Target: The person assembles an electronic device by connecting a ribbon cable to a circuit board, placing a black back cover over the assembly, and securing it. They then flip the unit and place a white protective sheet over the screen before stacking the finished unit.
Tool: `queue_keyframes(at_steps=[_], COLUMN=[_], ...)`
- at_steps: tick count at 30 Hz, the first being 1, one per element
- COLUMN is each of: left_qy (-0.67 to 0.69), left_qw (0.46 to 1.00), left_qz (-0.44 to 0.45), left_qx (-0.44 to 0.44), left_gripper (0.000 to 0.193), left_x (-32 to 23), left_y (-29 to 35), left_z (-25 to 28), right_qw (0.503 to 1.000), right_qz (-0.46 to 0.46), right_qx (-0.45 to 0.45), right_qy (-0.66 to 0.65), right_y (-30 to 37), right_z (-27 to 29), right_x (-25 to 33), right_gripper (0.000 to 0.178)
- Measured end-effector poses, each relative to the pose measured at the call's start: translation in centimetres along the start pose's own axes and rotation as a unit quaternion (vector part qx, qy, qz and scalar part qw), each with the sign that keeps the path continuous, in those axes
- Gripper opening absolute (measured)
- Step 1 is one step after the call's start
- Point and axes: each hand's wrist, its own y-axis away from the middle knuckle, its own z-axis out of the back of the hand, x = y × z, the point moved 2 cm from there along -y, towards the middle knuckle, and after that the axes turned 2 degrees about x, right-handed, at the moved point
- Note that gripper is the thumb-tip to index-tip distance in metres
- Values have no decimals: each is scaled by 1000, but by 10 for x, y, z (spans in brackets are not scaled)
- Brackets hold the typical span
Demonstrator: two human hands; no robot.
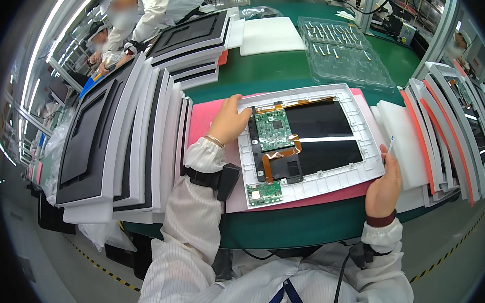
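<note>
An open display panel with a white plastic frame lies tilted in front of me, its inner side up. A green circuit board is fixed on it, with orange flat cables running to a smaller green board at the lower left corner. My left hand grips the frame's upper left edge, fingers curled over the rim. At the lower right corner, my right hand is closed on the frame's edge. A thin white piece with a blue tip sticks up from its fingers.
A pink foam mat lies beneath the panel. Stacked panels with foam sheets stand at left; another stack leans at right. Beyond are a clear tray of small cables and a white foam sheet. People work at the far left.
</note>
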Motion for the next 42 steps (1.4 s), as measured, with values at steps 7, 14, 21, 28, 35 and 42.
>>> queue_keyframes(at_steps=[7, 14, 21, 28, 35, 42], left_qy=[-85, -247, -360, -376, -130, 333], left_qw=[993, 963, 920, 916, 979, 900], left_qz=[64, 96, 86, 50, -154, -43], left_qx=[48, 50, 129, 129, -21, 277], left_gripper=[46, 51, 50, 44, 31, 50], left_x=[-11, -34, -56, -79, -126, -138], left_y=[7, 17, 33, 49, 60, 62], left_z=[20, 30, 27, 19, 13, -12], right_qw=[1000, 999, 999, 998, 961, 839], right_qz=[3, -32, -27, 19, 38, -193], right_qx=[5, 2, 1, 51, 243, 503], right_qy=[29, -16, -27, 16, 127, 78], right_y=[-53, -89, -122, -131, -56, -7], right_z=[-2, -8, -18, -28, -69, -85], right_x=[-4, -9, -28, -29, 16, 7], right_gripper=[27, 24, 22, 16, 15, 15])
